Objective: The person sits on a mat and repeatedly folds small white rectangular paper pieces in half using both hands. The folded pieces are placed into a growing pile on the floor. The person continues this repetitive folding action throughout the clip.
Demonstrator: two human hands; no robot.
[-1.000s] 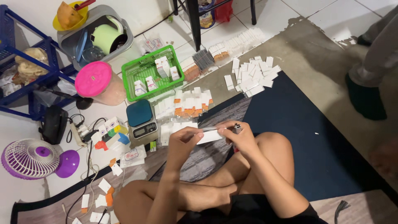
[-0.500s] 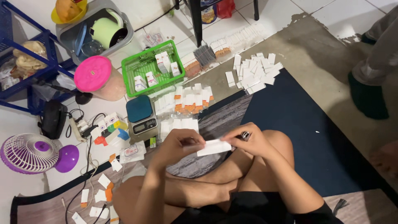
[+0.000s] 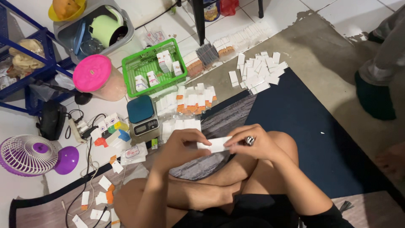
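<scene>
I sit cross-legged on the floor and hold a small white paper packet [image 3: 216, 144] between both hands above my knees. My left hand [image 3: 181, 145] pinches its left end, my right hand [image 3: 252, 143], with a ring on one finger, pinches its right end. Just ahead of my hands lie stacks of white and orange-tipped packets [image 3: 192, 99] and a small digital scale with a blue top [image 3: 142, 114]. A green plastic basket [image 3: 130, 69] with a few packets stands behind the scale.
A pink-lidded container [image 3: 93, 76], a grey bin with a green jug [image 3: 99, 27], a blue rack [image 3: 25, 63], a purple table fan [image 3: 31, 154], a power strip with cables [image 3: 80, 126] sit left. More white packets [image 3: 259, 71] lie ahead. Another person's leg [image 3: 379, 71] stands right.
My hands with the packet have stayed over my knees, shifting slightly lower and nearer my lap. The view has drifted a little.
</scene>
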